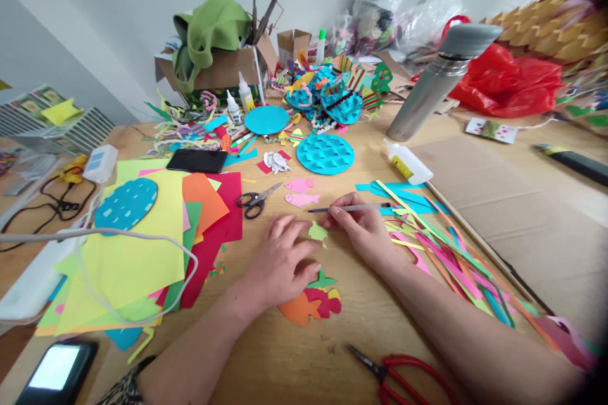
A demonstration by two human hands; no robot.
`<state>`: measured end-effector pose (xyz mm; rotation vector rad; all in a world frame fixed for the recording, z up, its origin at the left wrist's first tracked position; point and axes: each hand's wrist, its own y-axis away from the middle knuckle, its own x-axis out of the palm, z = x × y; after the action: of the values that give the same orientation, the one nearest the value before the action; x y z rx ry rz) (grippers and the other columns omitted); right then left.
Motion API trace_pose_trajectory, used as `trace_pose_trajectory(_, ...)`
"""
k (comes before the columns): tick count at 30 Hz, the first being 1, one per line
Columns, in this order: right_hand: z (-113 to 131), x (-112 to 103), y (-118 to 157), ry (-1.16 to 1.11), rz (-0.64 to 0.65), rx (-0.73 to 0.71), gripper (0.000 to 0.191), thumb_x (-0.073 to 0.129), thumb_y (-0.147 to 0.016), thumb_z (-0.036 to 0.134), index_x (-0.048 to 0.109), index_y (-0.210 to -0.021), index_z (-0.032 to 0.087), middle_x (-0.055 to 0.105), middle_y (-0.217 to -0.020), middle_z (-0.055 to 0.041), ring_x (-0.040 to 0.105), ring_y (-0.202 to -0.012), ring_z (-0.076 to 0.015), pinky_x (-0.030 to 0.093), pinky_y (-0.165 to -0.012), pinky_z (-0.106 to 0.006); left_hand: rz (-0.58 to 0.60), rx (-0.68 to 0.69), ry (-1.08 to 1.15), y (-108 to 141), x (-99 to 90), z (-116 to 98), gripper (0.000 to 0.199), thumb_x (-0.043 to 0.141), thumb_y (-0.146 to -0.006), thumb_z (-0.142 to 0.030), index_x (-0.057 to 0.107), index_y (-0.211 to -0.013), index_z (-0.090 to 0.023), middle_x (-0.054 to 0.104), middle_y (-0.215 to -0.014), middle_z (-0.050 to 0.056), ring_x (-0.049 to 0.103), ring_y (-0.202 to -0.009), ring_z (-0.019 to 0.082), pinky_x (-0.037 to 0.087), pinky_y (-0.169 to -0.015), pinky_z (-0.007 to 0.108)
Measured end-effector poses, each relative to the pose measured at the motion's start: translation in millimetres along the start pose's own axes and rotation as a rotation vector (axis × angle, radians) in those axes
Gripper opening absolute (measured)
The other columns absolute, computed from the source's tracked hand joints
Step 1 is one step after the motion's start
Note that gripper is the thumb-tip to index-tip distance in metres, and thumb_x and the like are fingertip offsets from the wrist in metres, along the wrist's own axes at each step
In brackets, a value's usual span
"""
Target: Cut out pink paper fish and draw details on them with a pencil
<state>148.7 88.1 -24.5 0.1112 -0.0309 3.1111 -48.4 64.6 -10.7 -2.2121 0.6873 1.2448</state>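
In the head view, my right hand point(361, 228) pinches a slim grey pen point(369, 207), its dark tip pointing left. My left hand point(280, 259) lies on the table with fingers spread, its fingertips beside a small light-green paper fish point(318, 233) between the two hands. Below the left hand are an orange paper fish point(295, 310) and red, yellow and green cut-outs point(325, 301), the orange one partly under the hand. Two pink paper fish point(301, 200) rest just beyond the fingers. Black-handled scissors point(255, 204) lie to their left.
Red-handled scissors point(396, 370) lie at the near edge. Coloured paper sheets point(142, 266) are stacked left, paper strips point(456, 259) and cardboard point(522, 215) right. A steel flask point(422, 95), a glue bottle point(409, 164) and blue discs point(325, 154) stand or lie farther back.
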Motion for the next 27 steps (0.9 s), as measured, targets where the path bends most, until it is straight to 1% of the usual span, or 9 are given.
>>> trace_pose_trajectory(3,0.5,-1.2,1.5,-0.001,-0.025,-0.023,0.029,0.07,-0.084,0.047,0.057,-0.081,0.022,0.067,-0.067,-0.0016,0.066,-0.064,-0.0182,0.054,-0.065,-0.032,0.064,0.009,0.01,-1.5,-3.6,0.6,0.03,0.063,-0.088,-0.029,0.068,-0.118,-0.025,0.055,-0.141,0.006,0.028,-0.14,0.035,0.027,-0.115,0.059)
trace_pose_trajectory(7,4.5,-5.4,4.9,0.001,-0.099,-0.015,0.021,0.068,-0.083,0.037,0.054,-0.078,0.023,0.061,-0.056,0.0023,0.058,-0.048,-0.0147,0.049,-0.048,-0.028,0.1,0.001,0.011,-1.4,-6.5,2.8,0.031,0.063,-0.089,-0.03,0.068,-0.119,-0.025,0.054,-0.144,0.005,0.025,-0.143,0.034,0.025,-0.116,0.059)
trace_pose_trajectory(9,7.1,-7.4,5.8,0.018,-0.092,0.029,0.02,0.067,-0.081,0.033,0.051,-0.074,0.023,0.056,-0.05,0.0046,0.053,-0.04,-0.0128,0.043,-0.04,-0.025,0.102,-0.002,0.012,-1.3,-7.6,4.2,0.03,0.063,-0.089,-0.029,0.068,-0.119,-0.025,0.053,-0.146,0.004,0.025,-0.144,0.034,0.026,-0.116,0.058)
trace_pose_trajectory(11,9.2,-8.5,5.8,0.065,-0.052,0.081,0.019,0.067,-0.078,0.03,0.051,-0.072,0.022,0.054,-0.046,0.0056,0.051,-0.036,-0.0118,0.039,-0.036,-0.023,0.108,-0.001,0.013,-1.8,-8.7,5.1,0.03,0.063,-0.089,-0.029,0.069,-0.119,-0.026,0.052,-0.146,0.004,0.025,-0.144,0.033,0.027,-0.116,0.056)
trace_pose_trajectory(13,10.4,-8.8,5.3,0.118,-0.004,0.111,0.018,0.067,-0.076,0.028,0.051,-0.071,0.022,0.054,-0.044,0.0053,0.051,-0.035,-0.0113,0.038,-0.036,-0.021,0.118,-0.002,0.012,-2.8,-9.9,5.2,0.029,0.063,-0.09,-0.029,0.069,-0.118,-0.026,0.053,-0.145,0.004,0.025,-0.144,0.032,0.027,-0.116,0.055)
trace_pose_trajectory(16,10.7,-8.3,4.7,0.155,0.029,0.102,0.017,0.067,-0.075,0.026,0.052,-0.07,0.02,0.056,-0.045,0.0046,0.052,-0.036,-0.0106,0.039,-0.037,-0.02,0.14,-0.018,0.012,-4.6,-11.7,4.0,0.03,0.063,-0.09,-0.029,0.069,-0.119,-0.026,0.052,-0.147,0.004,0.023,-0.146,0.032,0.024,-0.118,0.055)
trace_pose_trajectory(19,9.4,-8.0,4.1,0.148,0.021,0.104,0.016,0.066,-0.074,0.026,0.052,-0.072,0.02,0.056,-0.045,0.0053,0.053,-0.035,-0.0108,0.04,-0.037,-0.02,0.184,-0.033,0.017,-5.6,-12.9,3.1,0.03,0.061,-0.091,-0.031,0.068,-0.12,-0.027,0.048,-0.15,0.001,0.018,-0.149,0.032,0.019,-0.119,0.057)
trace_pose_trajectory(22,7.3,-8.2,3.4,0.123,0.015,0.107,0.015,0.066,-0.074,0.025,0.051,-0.073,0.021,0.057,-0.045,0.0056,0.054,-0.035,-0.0113,0.041,-0.036,-0.02,0.209,-0.038,0.023,-5.8,-12.5,3.9,0.031,0.059,-0.092,-0.032,0.066,-0.122,-0.029,0.049,-0.149,-0.002,0.017,-0.15,0.031,0.016,-0.119,0.059)
trace_pose_trajectory(27,5.8,-8.2,3.4,0.117,0.002,0.098,0.016,0.066,-0.074,0.024,0.051,-0.071,0.021,0.057,-0.044,0.0048,0.052,-0.034,-0.0107,0.04,-0.034,-0.02,0.174,-0.026,0.018,-5.3,-10.1,5.7,0.031,0.062,-0.091,-0.033,0.068,-0.121,-0.028,0.052,-0.147,-0.001,0.022,-0.147,0.031,0.018,-0.119,0.057)
